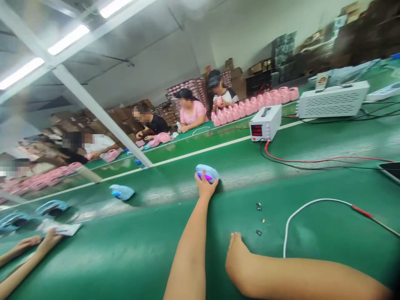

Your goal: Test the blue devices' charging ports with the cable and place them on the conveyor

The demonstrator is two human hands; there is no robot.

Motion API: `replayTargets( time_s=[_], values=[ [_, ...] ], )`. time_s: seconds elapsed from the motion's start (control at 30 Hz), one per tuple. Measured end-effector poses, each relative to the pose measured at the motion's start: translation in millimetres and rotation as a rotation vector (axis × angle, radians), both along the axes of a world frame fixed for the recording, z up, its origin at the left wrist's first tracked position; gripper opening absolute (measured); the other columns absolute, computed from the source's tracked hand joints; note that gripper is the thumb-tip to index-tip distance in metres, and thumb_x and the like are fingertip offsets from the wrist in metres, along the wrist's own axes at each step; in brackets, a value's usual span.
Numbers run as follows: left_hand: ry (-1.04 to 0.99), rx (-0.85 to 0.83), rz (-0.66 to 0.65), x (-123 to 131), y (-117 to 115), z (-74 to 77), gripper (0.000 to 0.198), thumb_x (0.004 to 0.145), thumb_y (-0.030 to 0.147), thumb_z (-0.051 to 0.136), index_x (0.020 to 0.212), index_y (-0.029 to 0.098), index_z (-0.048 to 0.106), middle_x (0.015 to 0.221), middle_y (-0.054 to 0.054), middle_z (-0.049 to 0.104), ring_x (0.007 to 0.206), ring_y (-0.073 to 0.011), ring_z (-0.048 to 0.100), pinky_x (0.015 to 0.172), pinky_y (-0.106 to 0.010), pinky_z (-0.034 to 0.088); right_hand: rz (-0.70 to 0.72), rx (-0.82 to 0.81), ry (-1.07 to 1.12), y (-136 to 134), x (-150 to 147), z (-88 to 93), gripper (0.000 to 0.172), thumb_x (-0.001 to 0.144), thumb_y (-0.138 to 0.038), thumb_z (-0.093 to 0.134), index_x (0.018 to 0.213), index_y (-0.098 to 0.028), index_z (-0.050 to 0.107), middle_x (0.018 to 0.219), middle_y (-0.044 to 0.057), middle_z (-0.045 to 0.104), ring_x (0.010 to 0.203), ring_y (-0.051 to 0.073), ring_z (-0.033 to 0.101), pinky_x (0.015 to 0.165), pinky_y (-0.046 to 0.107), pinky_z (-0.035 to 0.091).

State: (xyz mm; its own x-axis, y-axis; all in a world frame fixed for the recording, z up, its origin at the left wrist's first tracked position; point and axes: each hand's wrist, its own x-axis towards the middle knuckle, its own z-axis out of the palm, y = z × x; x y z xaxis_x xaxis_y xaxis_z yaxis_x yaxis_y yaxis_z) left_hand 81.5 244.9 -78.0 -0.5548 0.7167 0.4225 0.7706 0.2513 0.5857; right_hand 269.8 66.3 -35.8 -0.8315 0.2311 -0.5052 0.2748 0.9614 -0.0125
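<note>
My left hand (206, 183) reaches out over the far edge of the green work surface, its fingers wrapped round a rounded light-blue plastic thing (212, 171) with a bright purple patch on it. What kind of thing this is I cannot make out. My right hand (238, 254) is bent at the wrist low over the green surface; its fingers are mostly hidden behind the back of the hand. Several tiny dark chips (259, 206) lie just beyond it. A white cable (308, 203) with a red sleeve curves to its right.
Another light-blue plastic thing (122, 192) lies to the left. A co-worker's hands (51, 239) hold a white packet (67, 229) there. Beyond stand a power supply (269, 123) with red digits, a larger white box (333, 100) and rows of pink plastic housings (243, 109) before seated people.
</note>
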Motion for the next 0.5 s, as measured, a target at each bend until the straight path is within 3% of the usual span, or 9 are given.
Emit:
replayTargets(
  time_s=[0.17,0.37,0.5],
  values=[
    [-0.01,-0.063,-0.012,-9.8,-3.1,-12.2,0.065,0.078,0.043,0.06,0.134,0.023,0.035,0.147,-0.012,0.021,0.129,-0.0331,0.031,0.102,-0.057,0.033,0.024,-0.015,0.04,2.8,-5.1,-10.5,0.054,0.055,-0.019,0.079,0.108,-0.011,0.068,0.122,0.024,0.055,0.122,0.047,0.039,0.095,0.071,0.03],
    [0.001,-0.204,-0.022,-15.4,-1.6,1.6,0.065,0.078,0.045,0.059,0.134,0.024,0.035,0.146,-0.012,0.023,0.126,-0.0324,0.036,0.1,-0.056,0.036,0.056,-0.018,-0.084,5.3,-4.7,1.9,0.061,0.054,-0.016,0.078,0.114,-0.012,0.065,0.127,0.023,0.051,0.123,0.048,0.038,0.096,0.071,0.03],
    [0.0,-0.304,-0.13,-24.2,-12.2,12.0,0.066,0.08,0.045,0.057,0.136,0.023,0.032,0.145,-0.013,0.027,0.126,-0.0319,0.037,0.1,-0.056,0.036,-0.009,-0.013,-0.033,4.2,-0.7,1.9,0.068,0.053,-0.011,0.079,0.118,-0.006,0.061,0.128,0.027,0.047,0.122,0.05,0.037,0.097,0.069,0.029]
  ],
)
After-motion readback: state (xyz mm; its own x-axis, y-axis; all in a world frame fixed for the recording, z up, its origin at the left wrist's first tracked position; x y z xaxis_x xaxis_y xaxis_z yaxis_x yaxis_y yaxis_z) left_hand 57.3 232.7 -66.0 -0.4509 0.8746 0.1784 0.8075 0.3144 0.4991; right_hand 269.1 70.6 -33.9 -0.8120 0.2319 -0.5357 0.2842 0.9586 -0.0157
